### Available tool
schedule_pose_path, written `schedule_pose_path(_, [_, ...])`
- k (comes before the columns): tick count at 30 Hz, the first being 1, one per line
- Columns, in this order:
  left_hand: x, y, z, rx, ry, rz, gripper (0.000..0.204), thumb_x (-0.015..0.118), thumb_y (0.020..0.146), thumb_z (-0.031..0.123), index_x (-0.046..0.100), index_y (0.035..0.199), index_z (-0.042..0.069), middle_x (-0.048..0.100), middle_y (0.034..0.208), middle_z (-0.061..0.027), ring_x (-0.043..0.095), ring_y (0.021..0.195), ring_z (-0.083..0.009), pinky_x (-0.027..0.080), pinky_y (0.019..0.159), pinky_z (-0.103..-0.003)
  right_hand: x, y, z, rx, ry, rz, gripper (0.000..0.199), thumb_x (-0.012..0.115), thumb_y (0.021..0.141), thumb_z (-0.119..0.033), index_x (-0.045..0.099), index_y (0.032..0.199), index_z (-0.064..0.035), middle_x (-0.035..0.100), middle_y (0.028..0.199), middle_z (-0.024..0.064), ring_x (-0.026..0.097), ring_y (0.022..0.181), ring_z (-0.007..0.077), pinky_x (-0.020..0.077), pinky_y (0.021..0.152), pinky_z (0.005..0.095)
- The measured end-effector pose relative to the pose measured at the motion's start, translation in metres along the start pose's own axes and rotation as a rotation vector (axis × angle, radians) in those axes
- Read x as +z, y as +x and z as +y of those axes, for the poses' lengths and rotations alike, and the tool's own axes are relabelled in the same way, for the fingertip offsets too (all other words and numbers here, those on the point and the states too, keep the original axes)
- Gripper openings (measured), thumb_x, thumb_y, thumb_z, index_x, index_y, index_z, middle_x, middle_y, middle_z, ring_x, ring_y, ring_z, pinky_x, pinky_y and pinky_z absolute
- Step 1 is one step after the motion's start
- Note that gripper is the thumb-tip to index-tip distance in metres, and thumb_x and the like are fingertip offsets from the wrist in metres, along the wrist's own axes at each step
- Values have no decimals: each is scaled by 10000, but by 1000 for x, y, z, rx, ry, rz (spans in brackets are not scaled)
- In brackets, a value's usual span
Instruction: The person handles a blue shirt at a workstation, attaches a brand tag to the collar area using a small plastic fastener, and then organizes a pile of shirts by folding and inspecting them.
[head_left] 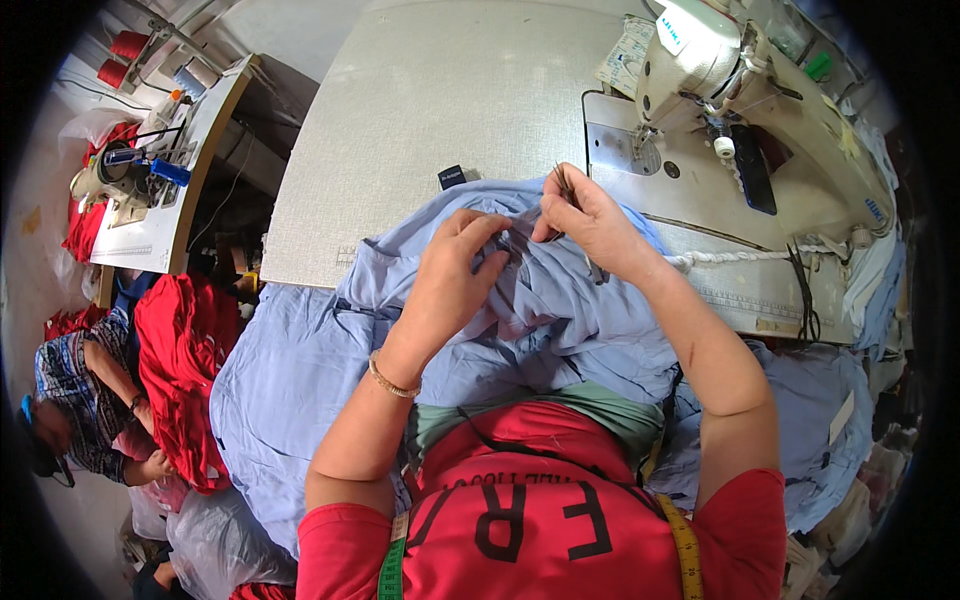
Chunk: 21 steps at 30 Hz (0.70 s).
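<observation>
A light blue garment point(560, 300) lies bunched over the table's front edge and my lap. My left hand point(462, 268) is closed on a fold of it, thumb and fingers pinching near the middle. Close by on the right, my right hand point(598, 228) grips a small dark pointed tool point(566, 186) that looks like thread snips; its points stick up past my fingers and its other end is partly hidden by the hand. A small black label point(452, 177) rests on the tabletop just beyond the garment.
A white sewing machine point(700, 75) stands at the back right, with a black phone point(754, 170) against it. Black scissors point(803, 290) lie at the table's right. Another person point(95, 390) handles red cloth point(180, 370) at left, below a second machine table point(150, 235).
</observation>
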<state>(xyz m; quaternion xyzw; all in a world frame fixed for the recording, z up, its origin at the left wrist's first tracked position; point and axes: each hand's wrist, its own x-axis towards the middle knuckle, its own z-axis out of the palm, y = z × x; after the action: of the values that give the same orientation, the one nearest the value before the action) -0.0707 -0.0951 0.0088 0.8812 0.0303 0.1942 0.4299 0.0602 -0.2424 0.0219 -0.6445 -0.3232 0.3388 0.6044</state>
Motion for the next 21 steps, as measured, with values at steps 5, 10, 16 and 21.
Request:
schedule_pose_path(5, [0,4,-1,53,88,-39,142,626,782,18,629,921,-12,592,914,-113,571,838,-233,454,735,-298,0,-1,1,14,-2,15,95,454,931,-131,413,885,-59,513,782,20,552,740,93,425,688,229])
schedule_pose_path(10, [3,5,-9,69,84,66,100,599,827,56,610,905,-6,602,812,-117,577,741,-254,455,678,-302,3,0,0,29,-22,9,94,454,931,-129,414,885,-58,499,778,16,550,736,91,423,683,228])
schedule_pose_path(16, [2,1,-8,-96,-118,67,94,548,866,73,543,920,-4,593,772,-176,574,746,-351,459,655,-381,3,0,2,2,-6,36,94,455,934,-130,426,885,-55,484,765,10,529,713,79,425,670,224])
schedule_pose_path(21, [5,0,-2,-164,-270,116,138,506,925,117,532,915,-18,623,817,-135,577,726,-213,451,652,-313,2,5,-10,-105,-27,68,97,466,933,-120,444,888,-38,478,753,3,464,627,68,434,621,219])
